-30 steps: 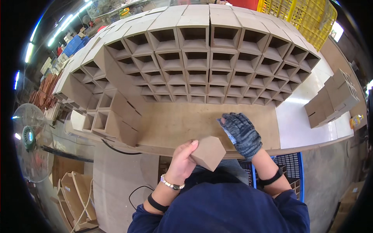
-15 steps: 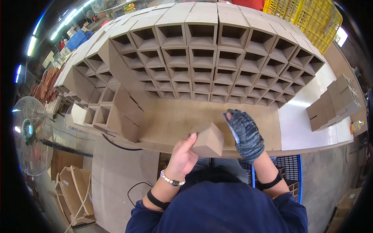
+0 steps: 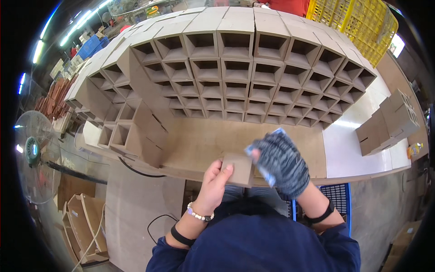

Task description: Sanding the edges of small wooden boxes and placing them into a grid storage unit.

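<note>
My left hand, bare and with a beaded bracelet at the wrist, grips a small brown fibreboard box over the front edge of the workbench. The thumb presses on its upper face. To the right, my right hand wears a grey knitted glove and is slightly blurred. It closes around a folded piece of sandpaper with a pale blue-white back, whose edges show beside the thumb. A gap separates the sandpaper from the box. Beyond both hands, stacked open-fronted boxes form a wall of several rows.
More boxes stand at the bench's left end, and a smaller group at the right. The wooden bench top lies between. A yellow crate rises far right, a blue crate sits below the bench, and a fan stands left.
My left hand has tilted the box and shifted it slightly right and nearer to me. My right hand has turned, bringing the sandpaper left and down toward the box.
</note>
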The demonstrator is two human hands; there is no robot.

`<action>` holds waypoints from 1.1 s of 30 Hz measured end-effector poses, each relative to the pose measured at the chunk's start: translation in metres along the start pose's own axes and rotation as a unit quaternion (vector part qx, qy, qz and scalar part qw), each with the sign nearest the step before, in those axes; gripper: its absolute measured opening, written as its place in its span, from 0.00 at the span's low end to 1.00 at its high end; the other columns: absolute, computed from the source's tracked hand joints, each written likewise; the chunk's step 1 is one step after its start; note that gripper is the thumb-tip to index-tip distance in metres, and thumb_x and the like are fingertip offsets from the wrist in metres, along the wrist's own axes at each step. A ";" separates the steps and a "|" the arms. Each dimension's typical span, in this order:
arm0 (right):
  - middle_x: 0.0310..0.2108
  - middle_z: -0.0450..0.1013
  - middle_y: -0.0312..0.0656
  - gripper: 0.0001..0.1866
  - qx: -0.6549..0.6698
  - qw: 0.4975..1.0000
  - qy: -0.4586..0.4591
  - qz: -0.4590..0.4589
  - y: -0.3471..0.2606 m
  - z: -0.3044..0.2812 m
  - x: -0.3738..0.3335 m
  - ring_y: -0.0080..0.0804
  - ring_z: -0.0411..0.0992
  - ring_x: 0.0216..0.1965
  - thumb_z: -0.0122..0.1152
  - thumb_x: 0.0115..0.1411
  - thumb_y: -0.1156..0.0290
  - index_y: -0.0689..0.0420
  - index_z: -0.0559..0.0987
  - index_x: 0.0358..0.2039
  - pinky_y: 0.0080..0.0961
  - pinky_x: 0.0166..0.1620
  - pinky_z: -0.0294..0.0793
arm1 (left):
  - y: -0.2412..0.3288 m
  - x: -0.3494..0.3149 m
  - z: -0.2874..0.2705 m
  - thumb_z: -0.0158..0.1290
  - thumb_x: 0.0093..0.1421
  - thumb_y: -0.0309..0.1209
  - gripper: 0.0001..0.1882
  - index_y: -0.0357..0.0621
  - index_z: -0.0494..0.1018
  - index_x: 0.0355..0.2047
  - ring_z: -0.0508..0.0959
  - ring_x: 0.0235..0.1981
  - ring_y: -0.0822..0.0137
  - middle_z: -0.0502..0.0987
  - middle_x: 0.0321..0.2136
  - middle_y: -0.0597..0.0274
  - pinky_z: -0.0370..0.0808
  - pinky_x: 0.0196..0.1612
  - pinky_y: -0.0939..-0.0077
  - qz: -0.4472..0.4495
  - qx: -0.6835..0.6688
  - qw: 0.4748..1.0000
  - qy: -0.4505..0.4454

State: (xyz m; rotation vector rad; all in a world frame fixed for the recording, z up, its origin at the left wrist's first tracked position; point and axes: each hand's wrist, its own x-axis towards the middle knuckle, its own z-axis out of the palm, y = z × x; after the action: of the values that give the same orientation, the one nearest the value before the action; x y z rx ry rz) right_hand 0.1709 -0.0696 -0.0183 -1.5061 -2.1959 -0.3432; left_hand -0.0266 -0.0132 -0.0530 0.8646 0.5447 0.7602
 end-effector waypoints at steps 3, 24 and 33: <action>0.47 0.70 0.38 0.18 0.045 0.996 0.014 -0.073 -0.024 -0.005 -0.003 0.38 0.67 0.49 0.53 0.50 0.65 0.45 0.75 0.44 0.42 0.57 0.58 | 0.002 0.006 -0.006 0.44 0.63 0.31 0.13 0.35 0.66 0.44 0.72 0.40 0.76 0.73 0.39 0.62 0.67 0.45 0.81 0.010 0.017 1.000 -0.013; 0.52 0.65 0.51 0.29 0.117 0.973 0.084 0.180 0.025 0.012 -0.020 0.46 0.65 0.51 0.47 0.50 0.81 0.56 0.64 0.56 0.40 0.55 0.62 | 0.009 0.006 -0.005 0.49 0.59 0.26 0.14 0.36 0.66 0.46 0.72 0.45 0.71 0.73 0.43 0.60 0.66 0.51 0.75 0.012 -0.080 0.993 -0.087; 0.43 0.69 0.48 0.18 0.148 0.985 0.070 0.062 -0.020 -0.009 0.012 0.45 0.68 0.46 0.50 0.54 0.74 0.59 0.70 0.48 0.38 0.52 0.64 | 0.007 0.008 -0.003 0.54 0.55 0.25 0.18 0.36 0.68 0.47 0.72 0.47 0.68 0.74 0.44 0.59 0.66 0.52 0.71 0.024 -0.109 0.981 -0.160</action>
State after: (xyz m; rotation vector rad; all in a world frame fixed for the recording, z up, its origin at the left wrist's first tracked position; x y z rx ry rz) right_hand 0.1507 -0.0713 -0.0038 -1.4009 -1.9337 -0.0741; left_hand -0.0258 -0.0024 -0.0494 0.7778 0.1504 0.6930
